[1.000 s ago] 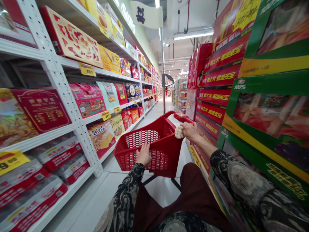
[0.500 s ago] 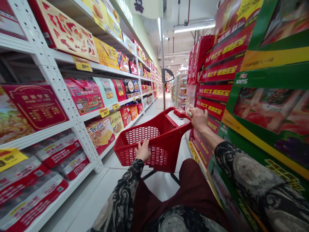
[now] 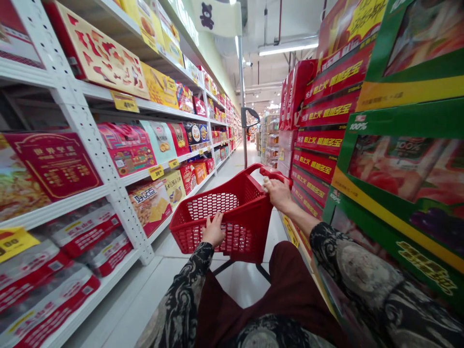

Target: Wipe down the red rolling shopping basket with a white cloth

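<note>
A red plastic shopping cart (image 3: 239, 237) with perforated sides stands just in front of my knees, turned sideways to me. My left hand (image 3: 213, 231) lies against its near side, fingers stretched up to the upper rim. With fingers bent, my right hand (image 3: 279, 192) grips the cart's rim beside the red handle (image 3: 280, 176). A small whitish object (image 3: 267, 181) shows at the right fingertips; what it is I cannot make out. The visible inside of the basket is red mesh.
White shelves (image 3: 65, 99) with boxed goods run along the left. Stacked red drink cartons (image 3: 321, 140) and green juice boxes (image 3: 391, 159) line the right closely. Beyond the cart rises a grey pole (image 3: 242, 72) with a dark loop handle (image 3: 251, 117). The tiled aisle floor (image 3: 237, 157) continues ahead.
My right hand has moved left and slightly down, from the right end of the cart's handle area onto the nearer rim. My left hand has barely shifted. The view tilts up a little.
</note>
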Available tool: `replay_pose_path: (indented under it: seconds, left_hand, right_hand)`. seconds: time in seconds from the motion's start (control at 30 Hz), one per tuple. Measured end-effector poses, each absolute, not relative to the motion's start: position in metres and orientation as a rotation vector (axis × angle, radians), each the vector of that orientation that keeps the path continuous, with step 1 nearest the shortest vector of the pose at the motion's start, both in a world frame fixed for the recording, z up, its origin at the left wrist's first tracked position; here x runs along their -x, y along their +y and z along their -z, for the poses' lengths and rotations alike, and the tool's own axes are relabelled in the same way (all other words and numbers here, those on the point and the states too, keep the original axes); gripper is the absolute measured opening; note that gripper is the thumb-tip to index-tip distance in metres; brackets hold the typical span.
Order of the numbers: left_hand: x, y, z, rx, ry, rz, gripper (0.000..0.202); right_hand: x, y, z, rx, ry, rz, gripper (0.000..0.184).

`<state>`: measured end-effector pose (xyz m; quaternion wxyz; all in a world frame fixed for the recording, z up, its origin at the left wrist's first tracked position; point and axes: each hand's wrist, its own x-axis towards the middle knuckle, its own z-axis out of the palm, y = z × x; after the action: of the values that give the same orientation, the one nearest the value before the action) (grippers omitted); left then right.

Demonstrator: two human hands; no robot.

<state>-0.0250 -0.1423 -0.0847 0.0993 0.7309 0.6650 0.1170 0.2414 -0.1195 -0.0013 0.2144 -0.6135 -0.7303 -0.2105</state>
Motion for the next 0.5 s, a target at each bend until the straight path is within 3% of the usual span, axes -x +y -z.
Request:
replay_pose_path:
  seconds: [0.17,0.5]
  left_hand:
    - [0.025,-0.141,0.087,-2.169,1.974,-0.367,0.076]
    - [0.026,-0.141,0.085,-2.184,1.969,-0.332,0.078]
  right_hand:
    - [-0.278,-0.115,-0.013,1.928,-1.85,0.524,0.035]
    - [-0.223,-0.122,0.006,1.697,-2.163,0.469,0.033]
